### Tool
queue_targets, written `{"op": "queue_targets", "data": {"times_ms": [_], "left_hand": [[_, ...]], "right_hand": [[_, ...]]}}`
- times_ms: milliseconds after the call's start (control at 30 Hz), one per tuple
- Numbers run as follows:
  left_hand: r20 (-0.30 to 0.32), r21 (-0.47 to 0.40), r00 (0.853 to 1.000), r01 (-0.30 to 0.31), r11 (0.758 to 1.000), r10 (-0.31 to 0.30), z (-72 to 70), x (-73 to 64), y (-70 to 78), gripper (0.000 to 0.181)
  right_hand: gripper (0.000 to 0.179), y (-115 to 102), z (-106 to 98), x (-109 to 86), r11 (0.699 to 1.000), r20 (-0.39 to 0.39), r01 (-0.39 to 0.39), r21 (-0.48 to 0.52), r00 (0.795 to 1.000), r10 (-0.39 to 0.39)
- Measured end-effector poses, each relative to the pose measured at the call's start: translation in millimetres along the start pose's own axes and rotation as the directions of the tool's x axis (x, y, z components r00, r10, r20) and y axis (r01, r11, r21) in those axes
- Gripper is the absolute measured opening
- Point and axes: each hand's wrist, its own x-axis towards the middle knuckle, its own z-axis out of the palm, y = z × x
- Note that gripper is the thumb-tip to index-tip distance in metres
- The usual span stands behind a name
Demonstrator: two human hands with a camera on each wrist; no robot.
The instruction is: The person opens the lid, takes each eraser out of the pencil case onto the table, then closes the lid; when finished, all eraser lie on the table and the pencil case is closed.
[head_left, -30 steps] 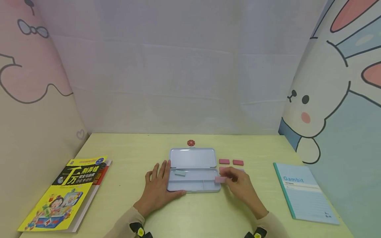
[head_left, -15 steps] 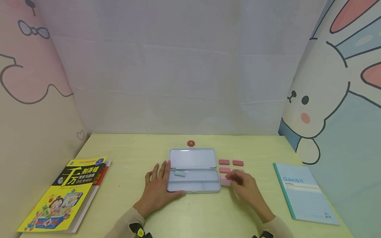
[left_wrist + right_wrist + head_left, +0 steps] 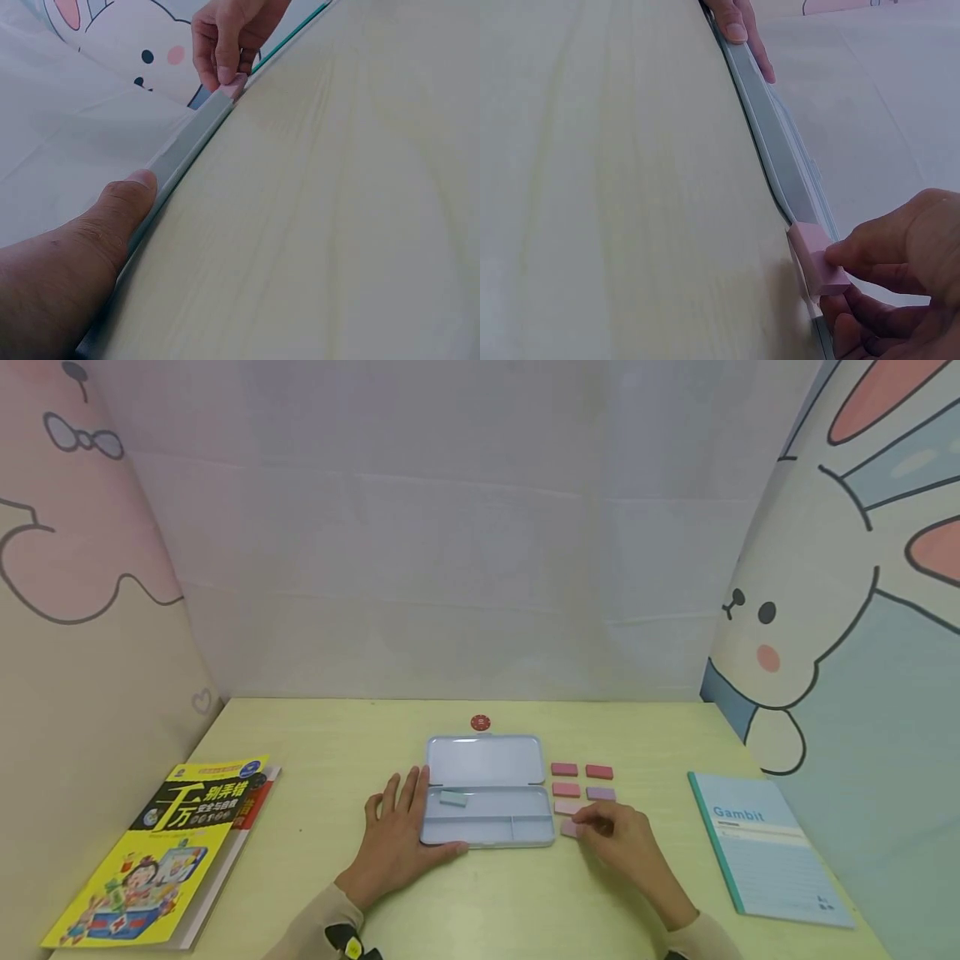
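An open pale-blue tin pencil case (image 3: 476,831) lies mid-table with its lid folded back; a small mint block (image 3: 453,797) sits in its long rear compartment. My left hand (image 3: 393,839) rests against the case's left end, fingers straight and spread, thumb (image 3: 131,199) along the front edge. Just right of the case, my right hand (image 3: 618,839) pinches a light pink rectangular block (image 3: 819,259) between thumb and fingers, low over the table. Behind it are another light pink block (image 3: 567,807), a lavender block (image 3: 601,793) and several darker pink ones (image 3: 565,769).
Stacked books with a yellow cover (image 3: 150,868) lie at the left. On the right is a light-blue notebook (image 3: 776,852). A red round chip (image 3: 480,722) sits behind the case. A white sheet (image 3: 450,552) and printed side walls enclose the table.
My right hand has moved the pink block from over the case's right end rightward and toward me, beside the case. The lavender block is now uncovered. My left hand has stayed put.
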Motion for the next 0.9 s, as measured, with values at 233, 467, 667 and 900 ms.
{"op": "queue_targets", "data": {"times_ms": [233, 467, 667, 900], "left_hand": [[-0.016, 0.004, 1.0, -0.004, 1.0, 0.004, 0.4, -0.8, -1.3, 0.135], [-0.024, 0.009, 1.0, -0.006, 1.0, 0.006, 1.0, -1.7, -2.7, 0.135], [-0.024, -0.007, 1.0, -0.008, 1.0, 0.008, 0.8, -1.8, -1.4, 0.134], [-0.026, -0.013, 1.0, -0.009, 1.0, 0.009, 0.6, -0.9, 0.1, 0.134]], "right_hand": [[0.016, -1.6, 2.8, 1.7, 0.998, -0.019, 0.066, 0.007, 0.998, -0.065], [0.016, -2.8, 13.5, -1.0, 0.975, -0.111, 0.209, -0.071, 0.97, -0.216], [0.015, -2.0, 17.2, -2.0, 0.913, -0.123, 0.336, -0.23, 0.921, -0.37], [0.019, 3.8, 18.7, 0.6, 0.86, -0.138, 0.419, -0.292, 0.871, -0.471]]}}
